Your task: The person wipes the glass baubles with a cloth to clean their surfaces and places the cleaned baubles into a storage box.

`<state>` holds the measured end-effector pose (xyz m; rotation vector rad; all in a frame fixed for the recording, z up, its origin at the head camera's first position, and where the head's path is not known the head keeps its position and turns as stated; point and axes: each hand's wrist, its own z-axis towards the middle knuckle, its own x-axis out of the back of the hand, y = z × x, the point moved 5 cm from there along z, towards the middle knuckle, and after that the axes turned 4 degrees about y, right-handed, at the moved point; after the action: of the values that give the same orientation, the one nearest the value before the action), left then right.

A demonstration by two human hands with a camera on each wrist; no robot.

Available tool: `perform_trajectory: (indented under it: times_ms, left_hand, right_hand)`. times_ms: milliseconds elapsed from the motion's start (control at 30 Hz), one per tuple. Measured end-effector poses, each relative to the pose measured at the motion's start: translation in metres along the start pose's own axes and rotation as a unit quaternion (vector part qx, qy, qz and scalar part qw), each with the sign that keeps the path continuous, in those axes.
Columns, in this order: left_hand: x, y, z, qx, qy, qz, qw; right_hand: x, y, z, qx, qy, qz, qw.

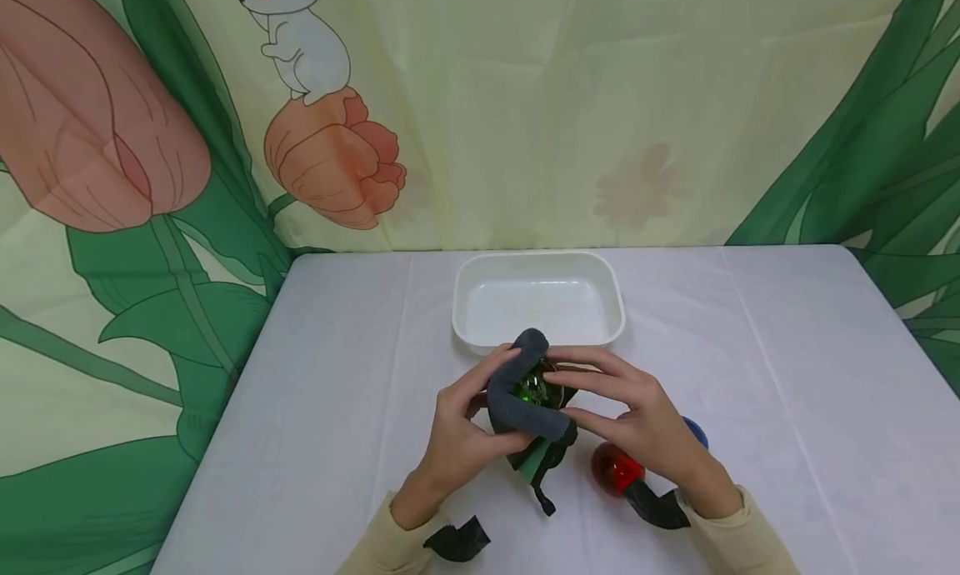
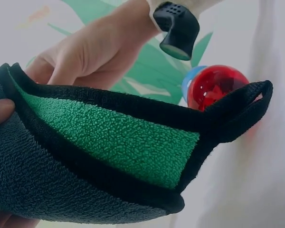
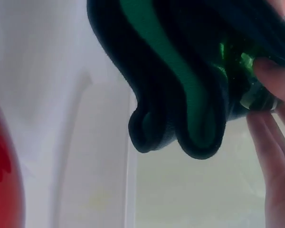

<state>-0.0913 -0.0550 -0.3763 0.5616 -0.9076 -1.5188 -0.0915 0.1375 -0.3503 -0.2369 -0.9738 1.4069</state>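
A dark grey cloth (image 1: 525, 404) with black edging, a green inner side and a black hanging loop (image 2: 247, 111) is folded around a see-through green ball (image 1: 534, 387). On the left, my left hand (image 1: 465, 425) grips the cloth, thumb at its near edge and fingers on the far side. My right hand (image 1: 630, 400) holds the green ball from the right, its fingertips curved against it and the cloth beside it. Part of the ball shows in the right wrist view; folds of cloth hide the remainder.
A white rectangular tray (image 1: 538, 333) stands at the back of the table (image 1: 330, 392), beyond the hands. A shiny red ball (image 1: 617, 468) lies by my right wrist, with a blue round thing (image 1: 696, 432) partly hidden behind that hand.
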Motion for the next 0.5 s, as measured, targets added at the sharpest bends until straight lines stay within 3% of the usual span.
perform_trajectory:
  times_ms: [133, 233, 367, 500]
  left_hand:
    - [-0.0011, -0.0003, -0.0005, 0.001, 0.007, -0.008, 0.9999]
    - [-0.0017, -0.0004, -0.0014, 0.006, 0.011, -0.011, 0.9999]
    - [-0.003, -0.0002, -0.002, 0.007, 0.012, -0.012, 0.9998]
    - [-0.0049, 0.0007, -0.0026, 0.001, 0.014, -0.008, 0.9999]
  right_hand:
    - [-0.0024, -0.0032, 0.0014, 0.066, 0.0, -0.004, 0.9978]
    - [-0.0027, -0.0041, 0.0013, 0.073, 0.0, -0.008, 0.9973]
    - [-0.001, -0.0029, -0.0002, 0.049, -0.001, -0.009, 0.9987]
    - [-0.0001, 0.0039, -0.0021, -0.033, -0.001, 0.052, 0.9981]
